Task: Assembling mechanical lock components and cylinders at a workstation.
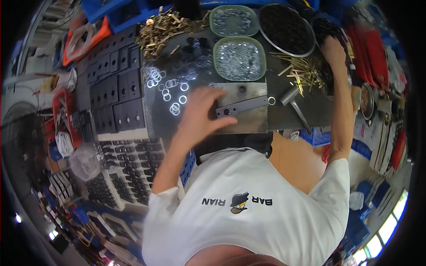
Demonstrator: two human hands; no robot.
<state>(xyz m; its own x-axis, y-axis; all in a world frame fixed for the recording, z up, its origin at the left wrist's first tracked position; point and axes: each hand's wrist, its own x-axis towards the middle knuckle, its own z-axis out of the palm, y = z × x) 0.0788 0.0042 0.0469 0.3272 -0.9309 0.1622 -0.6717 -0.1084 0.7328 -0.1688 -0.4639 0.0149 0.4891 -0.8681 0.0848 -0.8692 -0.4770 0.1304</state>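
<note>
My left hand (198, 113) is beside the left end of a dark flat metal bar (244, 106) with a round hole. Its thumb and fingers are spread apart around that end without closing on it. The bar lies slanted on a steel block (253, 125) at the bench's front edge. My right hand (333, 49) reaches to the far right, into a dark container (323, 27) of black parts. Its fingers are hidden among them. A loose metal ring (271, 101) lies by the bar's right end, and a hammer (296, 106) rests farther right.
Beyond the block stand two green trays (215, 66) of small shiny parts and a metal bowl (306, 54) of dark pieces. Brass-coloured pins (301, 73) lie right, more brass pieces (162, 31) far left. Silver rings (171, 84) scatter left, beside rows of dark plates (116, 88).
</note>
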